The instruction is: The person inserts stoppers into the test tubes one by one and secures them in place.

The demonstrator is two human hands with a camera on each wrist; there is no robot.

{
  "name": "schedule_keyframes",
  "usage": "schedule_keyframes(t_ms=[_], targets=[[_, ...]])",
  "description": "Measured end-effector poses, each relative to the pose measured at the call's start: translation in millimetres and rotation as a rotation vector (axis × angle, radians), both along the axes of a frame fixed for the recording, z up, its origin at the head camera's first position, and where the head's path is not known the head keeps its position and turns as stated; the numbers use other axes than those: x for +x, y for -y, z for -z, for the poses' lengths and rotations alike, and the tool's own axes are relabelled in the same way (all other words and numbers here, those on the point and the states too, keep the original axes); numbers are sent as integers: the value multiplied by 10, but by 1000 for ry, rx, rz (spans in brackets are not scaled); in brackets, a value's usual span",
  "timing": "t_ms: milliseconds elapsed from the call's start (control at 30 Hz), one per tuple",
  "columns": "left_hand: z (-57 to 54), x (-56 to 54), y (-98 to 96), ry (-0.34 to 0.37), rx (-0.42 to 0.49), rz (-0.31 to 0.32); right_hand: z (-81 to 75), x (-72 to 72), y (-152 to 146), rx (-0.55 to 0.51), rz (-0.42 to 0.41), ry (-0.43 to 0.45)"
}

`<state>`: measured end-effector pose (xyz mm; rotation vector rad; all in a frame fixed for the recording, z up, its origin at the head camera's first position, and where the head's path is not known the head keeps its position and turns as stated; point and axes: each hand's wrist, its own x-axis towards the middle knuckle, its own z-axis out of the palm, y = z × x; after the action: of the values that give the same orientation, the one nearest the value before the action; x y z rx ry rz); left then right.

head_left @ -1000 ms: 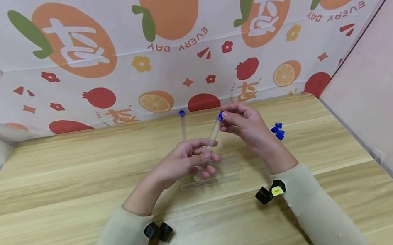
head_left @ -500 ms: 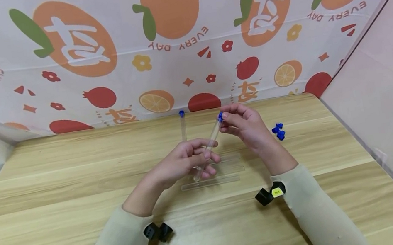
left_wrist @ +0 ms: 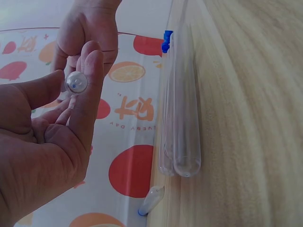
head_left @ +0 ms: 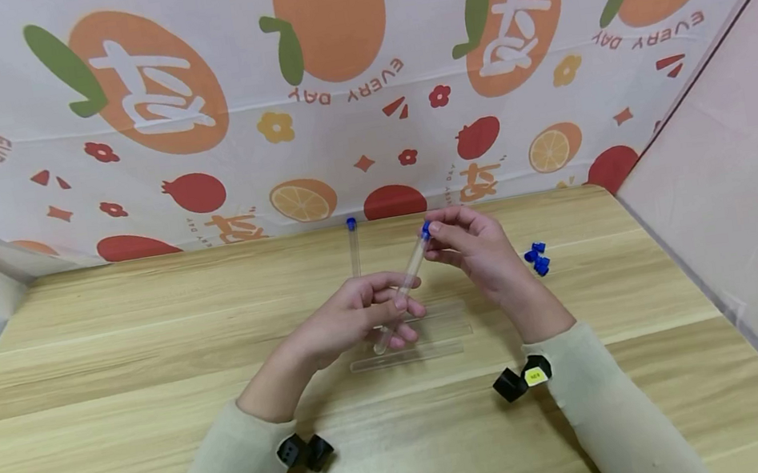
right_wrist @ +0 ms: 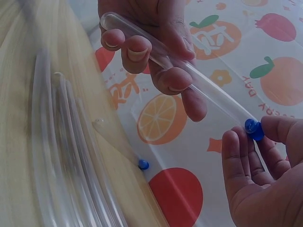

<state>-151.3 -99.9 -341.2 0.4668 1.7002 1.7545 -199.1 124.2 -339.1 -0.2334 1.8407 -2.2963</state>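
Note:
A clear test tube (head_left: pixel 414 264) is held at a slant above the table, its rounded end low and toward the left. My left hand (head_left: pixel 343 318) grips its lower part between thumb and fingers. At the tube's upper mouth is a blue cap (right_wrist: pixel 254 129), pinched by the thumb and fingers of my right hand (head_left: pixel 483 250). How deep the cap sits is hard to tell. Below the hands, several uncapped tubes (head_left: pixel 406 356) lie side by side on the table, partly hidden by the left hand in the head view.
Another test tube (head_left: pixel 355 254) with a blue cap lies near the table's back edge. Several loose blue caps (head_left: pixel 537 258) are grouped to the right of my right hand. A fruit-printed cloth (head_left: pixel 349 127) rises behind the wooden table (head_left: pixel 114 371).
Both hands keep nearly the same hold on the tube and cap. The head view has tilted slightly, so everything appears a little lower.

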Motion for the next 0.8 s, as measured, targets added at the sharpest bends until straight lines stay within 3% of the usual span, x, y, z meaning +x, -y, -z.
schedule_keyframes(t_ms=[800], targets=[[-11,9,20,6,0,3,-3,17,1,4,-6,0]])
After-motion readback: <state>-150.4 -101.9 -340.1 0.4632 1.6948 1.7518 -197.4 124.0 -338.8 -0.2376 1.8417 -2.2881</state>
